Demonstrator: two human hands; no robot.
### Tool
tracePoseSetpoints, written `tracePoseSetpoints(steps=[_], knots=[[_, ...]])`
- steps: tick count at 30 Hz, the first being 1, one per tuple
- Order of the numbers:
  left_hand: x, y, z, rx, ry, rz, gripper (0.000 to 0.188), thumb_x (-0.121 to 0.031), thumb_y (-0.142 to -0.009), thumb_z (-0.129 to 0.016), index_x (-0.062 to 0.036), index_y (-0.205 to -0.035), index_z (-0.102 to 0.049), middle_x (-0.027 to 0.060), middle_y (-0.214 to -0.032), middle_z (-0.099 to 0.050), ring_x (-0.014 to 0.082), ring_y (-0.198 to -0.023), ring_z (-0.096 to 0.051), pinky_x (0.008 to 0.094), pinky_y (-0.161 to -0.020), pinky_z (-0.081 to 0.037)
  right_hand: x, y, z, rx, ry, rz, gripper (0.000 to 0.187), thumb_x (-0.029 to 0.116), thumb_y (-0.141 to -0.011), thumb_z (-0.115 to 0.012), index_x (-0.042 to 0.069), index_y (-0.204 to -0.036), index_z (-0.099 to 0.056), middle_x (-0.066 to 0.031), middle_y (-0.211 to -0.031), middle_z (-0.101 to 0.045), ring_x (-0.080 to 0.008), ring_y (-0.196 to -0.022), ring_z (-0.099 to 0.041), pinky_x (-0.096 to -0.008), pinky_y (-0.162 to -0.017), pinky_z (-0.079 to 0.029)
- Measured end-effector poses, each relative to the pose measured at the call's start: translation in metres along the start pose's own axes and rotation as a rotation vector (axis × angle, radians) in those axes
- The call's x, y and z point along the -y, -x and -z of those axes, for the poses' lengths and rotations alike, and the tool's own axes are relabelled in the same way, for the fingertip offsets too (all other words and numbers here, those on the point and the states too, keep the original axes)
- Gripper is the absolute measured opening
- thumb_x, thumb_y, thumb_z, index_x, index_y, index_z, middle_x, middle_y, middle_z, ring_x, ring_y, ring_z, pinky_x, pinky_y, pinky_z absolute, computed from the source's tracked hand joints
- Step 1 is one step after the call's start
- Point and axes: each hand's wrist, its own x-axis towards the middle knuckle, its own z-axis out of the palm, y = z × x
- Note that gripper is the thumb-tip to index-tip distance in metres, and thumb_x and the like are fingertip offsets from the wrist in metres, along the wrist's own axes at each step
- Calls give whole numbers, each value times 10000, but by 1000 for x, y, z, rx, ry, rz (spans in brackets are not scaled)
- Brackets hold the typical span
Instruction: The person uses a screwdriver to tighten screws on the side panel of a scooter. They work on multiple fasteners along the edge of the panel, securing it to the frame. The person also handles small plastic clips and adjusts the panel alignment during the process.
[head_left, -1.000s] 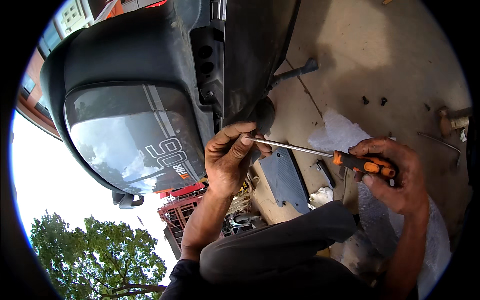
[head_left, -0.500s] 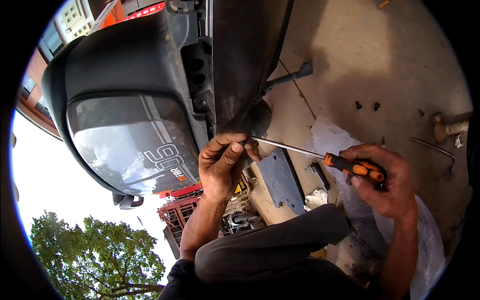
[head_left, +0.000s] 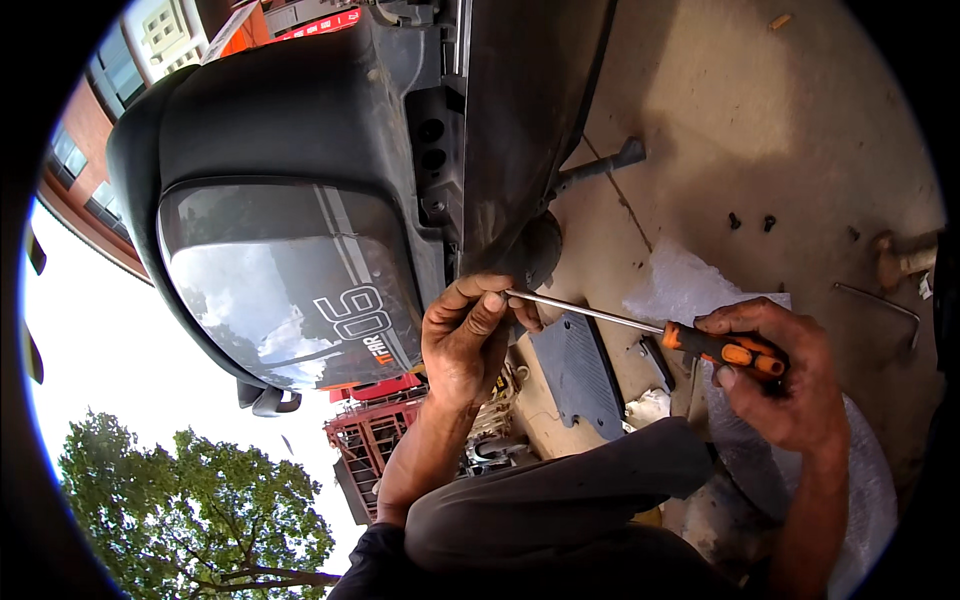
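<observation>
My right hand (head_left: 795,375) is closed around the orange and black handle of a screwdriver (head_left: 610,317), its metal shaft pointing left and slightly up. At the tip, my left hand (head_left: 468,330) is closed in a pinch, thumb against fingers. Whatever small piece sits between those fingertips is mostly hidden. Right beside my left hand stands a scooter, with a glossy grey side panel (head_left: 290,275), a black seat (head_left: 265,115) and a dark lower body panel (head_left: 515,120).
On the concrete floor lie two dark bolts (head_left: 769,223), a hammer (head_left: 900,262) and an L-shaped metal rod (head_left: 885,303). A ribbed grey floor panel (head_left: 578,372) and crumpled bubble wrap (head_left: 700,283) are near my knee (head_left: 560,480). The scooter's kickstand (head_left: 610,162) sticks out rightward.
The whole view has shifted, so the scooter and both hands appear slightly further right and lower. The screwdriver tip stays at my left fingertips, and both grips look the same.
</observation>
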Motion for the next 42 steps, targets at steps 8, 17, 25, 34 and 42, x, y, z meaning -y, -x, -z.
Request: tracePoseSetpoints(steps=[8,17,25,34,42], knots=[[6,5,11,-5,-8,25,210,-70,-1058,-594,31,-1218,-686,169,-952,-713,261,-838,-705,391,-808,-594,-8,-2,-3,11,121,159,430,-68,-736,-670,-71,-1167,-684,-180,-1012,-770,-166,-756,-743,-277,-682,-582],[5,1,25,95,-356,-93,174,-28,-1026,-636,62,-1160,-700,179,-985,-699,264,-823,-707,379,-786,-600,19,-8,4,134,513,195,468,-41,-672,-728,-32,-1139,-696,-188,-1015,-749,-265,-876,-744,-337,-780,-599],[-2,-5,37,89,-121,-67,268,-96,-1022,-669,42,-1251,-683,172,-1031,-707,263,-807,-707,390,-751,-590,-8,-8,-18,-17,93,108,445,-84,-748,-763,-3,-1185,-738,-162,-1026,-748,-216,-855,-717,-319,-741,-564],[28,2,24,-4,15,115,649,-409,-1058,-614,57,-1492,-485,185,-1158,-702,295,-962,-715,422,-853,-586,-9,-18,-42,-140,11,239,424,-42,-820,-750,-45,-1238,-686,-211,-1153,-731,-243,-1013,-730,-336,-888,-575],[35,-17,7,-79,309,185,912,-739,-1024,-403,40,-1486,-507,207,-1272,-676,349,-1057,-677,461,-902,-535,2,-26,-67,-121,184,237,441,-35,-836,-728,-62,-1270,-649,-224,-1197,-714,-233,-982,-710,-325,-848,-571]])
